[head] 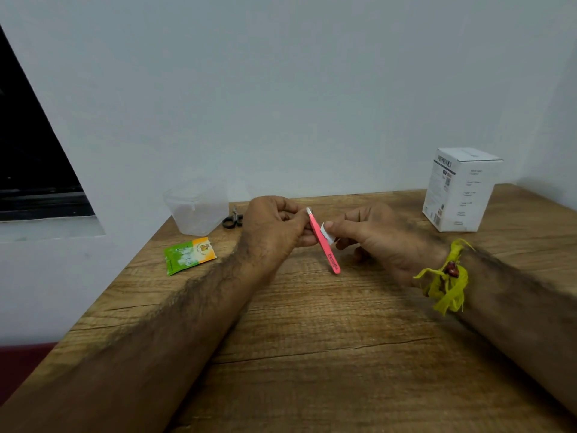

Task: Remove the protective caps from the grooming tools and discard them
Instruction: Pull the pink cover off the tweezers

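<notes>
Two hands meet above the grained wooden table: the left hand pinches slim pink tweezers bearing unreadable dark lettering, the right hand pinches a small white cap just beside them. Nearby, a white carton reads "PORTRONICS".

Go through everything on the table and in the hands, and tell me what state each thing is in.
pink tweezers: held in the left hand
white piece: pinched by the right hand
clear plastic container: lidless, upright
small scissors: lying flat
green sachet: lying flat
white box: closed, upright
</notes>
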{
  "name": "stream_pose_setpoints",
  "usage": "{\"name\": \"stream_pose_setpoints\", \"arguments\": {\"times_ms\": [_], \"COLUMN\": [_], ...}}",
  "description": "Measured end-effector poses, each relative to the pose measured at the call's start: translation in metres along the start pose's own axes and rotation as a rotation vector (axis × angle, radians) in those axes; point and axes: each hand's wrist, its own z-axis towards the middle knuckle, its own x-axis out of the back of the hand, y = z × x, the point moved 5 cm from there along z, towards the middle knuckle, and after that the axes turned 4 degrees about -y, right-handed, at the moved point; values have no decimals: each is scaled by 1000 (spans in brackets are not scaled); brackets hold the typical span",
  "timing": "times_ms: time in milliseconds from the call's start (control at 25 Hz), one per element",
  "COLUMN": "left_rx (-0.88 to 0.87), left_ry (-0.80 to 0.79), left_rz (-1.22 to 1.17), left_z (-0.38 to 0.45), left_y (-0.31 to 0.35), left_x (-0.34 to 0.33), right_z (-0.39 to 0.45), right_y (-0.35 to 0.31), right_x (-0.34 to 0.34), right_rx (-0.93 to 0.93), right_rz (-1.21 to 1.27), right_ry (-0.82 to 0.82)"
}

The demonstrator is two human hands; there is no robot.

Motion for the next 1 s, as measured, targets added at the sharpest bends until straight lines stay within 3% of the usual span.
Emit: {"name": "stream_pose_setpoints", "arguments": {"times_ms": [440,760,1000], "left_rx": [28,18,10], "left_ry": [51,148,165], "left_rz": [-51,-119,-102], "left_z": [3,5,4], "left_y": [-1,-6,-5], "left_x": [5,10,12], "right_z": [-4,-9,-8], "right_y": [-4,-4,-3], "right_x": [-3,-7,-7], "right_rx": [-6,43,32], "right_rz": [5,101,19], "right_ry": [-28,109,87]}}
